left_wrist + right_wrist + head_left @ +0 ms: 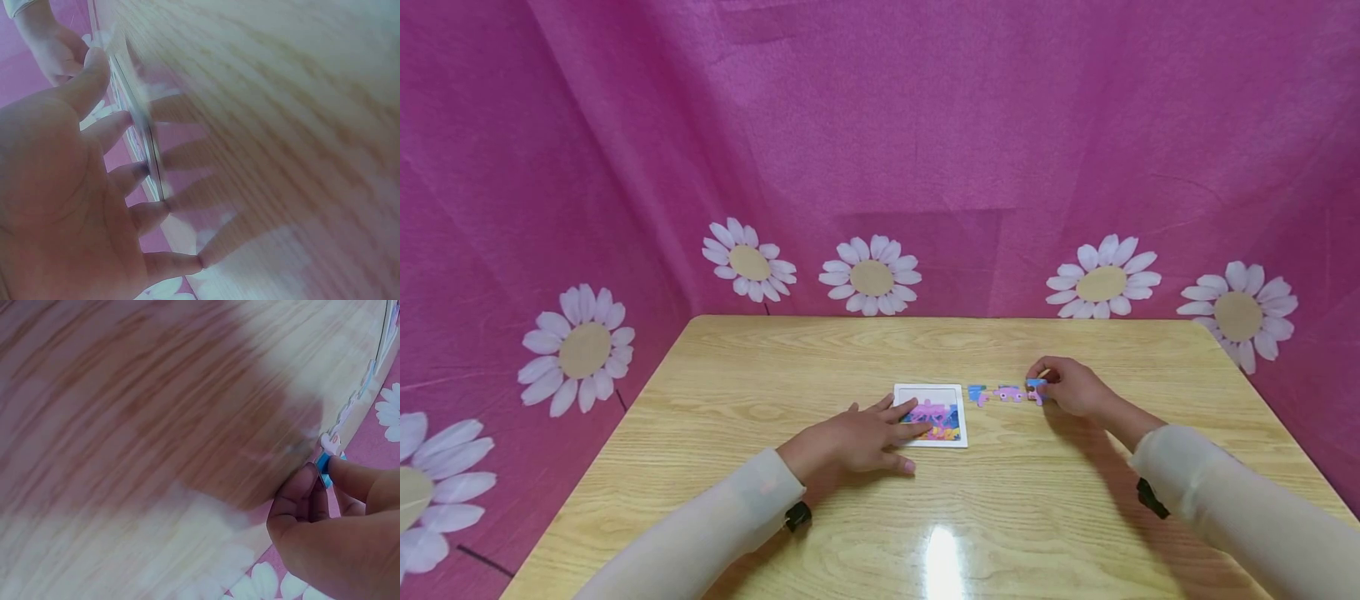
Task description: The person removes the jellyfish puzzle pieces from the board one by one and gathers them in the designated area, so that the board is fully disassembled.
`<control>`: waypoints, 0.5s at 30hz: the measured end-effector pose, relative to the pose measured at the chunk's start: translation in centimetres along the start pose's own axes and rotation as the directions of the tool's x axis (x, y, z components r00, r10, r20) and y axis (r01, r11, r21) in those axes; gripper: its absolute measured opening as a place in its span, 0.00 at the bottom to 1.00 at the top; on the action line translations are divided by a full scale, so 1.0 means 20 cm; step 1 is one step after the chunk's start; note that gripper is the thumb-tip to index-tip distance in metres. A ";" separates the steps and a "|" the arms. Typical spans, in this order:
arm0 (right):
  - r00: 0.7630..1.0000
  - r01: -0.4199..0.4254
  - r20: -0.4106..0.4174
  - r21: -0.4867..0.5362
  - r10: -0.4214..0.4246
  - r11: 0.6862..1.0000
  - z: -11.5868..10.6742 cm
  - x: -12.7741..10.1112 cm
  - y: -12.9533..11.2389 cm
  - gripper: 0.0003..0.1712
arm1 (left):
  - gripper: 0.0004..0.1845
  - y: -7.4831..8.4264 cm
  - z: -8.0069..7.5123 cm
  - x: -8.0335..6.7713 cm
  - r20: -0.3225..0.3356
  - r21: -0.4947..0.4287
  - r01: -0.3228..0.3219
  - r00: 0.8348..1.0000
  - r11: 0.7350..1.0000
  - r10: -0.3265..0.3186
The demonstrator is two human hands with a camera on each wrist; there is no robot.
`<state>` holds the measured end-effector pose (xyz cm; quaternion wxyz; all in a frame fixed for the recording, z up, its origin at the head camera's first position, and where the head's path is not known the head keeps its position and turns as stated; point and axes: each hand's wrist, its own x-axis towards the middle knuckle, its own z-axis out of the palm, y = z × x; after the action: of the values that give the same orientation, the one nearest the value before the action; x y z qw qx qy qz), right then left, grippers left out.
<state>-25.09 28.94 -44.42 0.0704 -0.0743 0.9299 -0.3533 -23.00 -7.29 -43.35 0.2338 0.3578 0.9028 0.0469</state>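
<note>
My left hand (861,440) is spread with its fingers apart, fingertips resting on a white-framed jigsaw puzzle board (963,425). Pink, blue and yellow pieces fill the lower part of the board; a pale strip shows along its top. Beyond the board's right side, my right hand (1075,389) pinches a blue and pink jigsaw piece (1037,385) between thumb and fingers. In the right wrist view, the blue edge of that piece (324,464) shows at the fingertips. Left of it lie a pink piece with eyes (1009,393) and a blue-green and pink piece (977,392).
The wood-grain table (820,350) has a glossy top with a bright light reflection near its front. A pink curtain (880,125) with white daisies hangs behind and along the sides. Dark straps sit under both sleeves.
</note>
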 end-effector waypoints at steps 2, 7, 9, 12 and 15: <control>1.000 0.005 -0.008 -0.018 -0.005 1.000 0.00 0.00 0.01 0.05 | 0.39 0.00 0.00 0.00 0.000 -0.001 -0.001 1.000 1.000 0.001; 0.999 0.027 -0.036 -0.056 -0.029 0.998 0.01 0.00 0.02 0.06 | 0.39 0.00 0.00 0.00 -0.001 -0.006 -0.004 1.000 1.000 0.004; 0.998 0.034 -0.049 -0.069 -0.038 0.997 0.02 0.00 0.03 0.06 | 0.39 0.00 0.00 0.00 -0.001 -0.009 -0.005 1.000 1.000 0.005; 0.996 0.049 -0.066 -0.079 -0.054 0.996 0.03 0.00 0.04 0.06 | 0.39 0.00 0.00 0.00 0.001 -0.010 -0.003 1.000 1.000 0.003; 0.995 0.049 -0.081 -0.079 -0.056 0.996 0.04 0.00 0.05 0.06 | 0.39 0.00 0.00 0.00 0.003 -0.005 -0.002 1.000 1.000 0.002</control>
<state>-25.03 29.20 -45.63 0.0192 -0.0865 0.9426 -0.3219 -23.02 -7.31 -43.32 0.2363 0.3582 0.9019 0.0490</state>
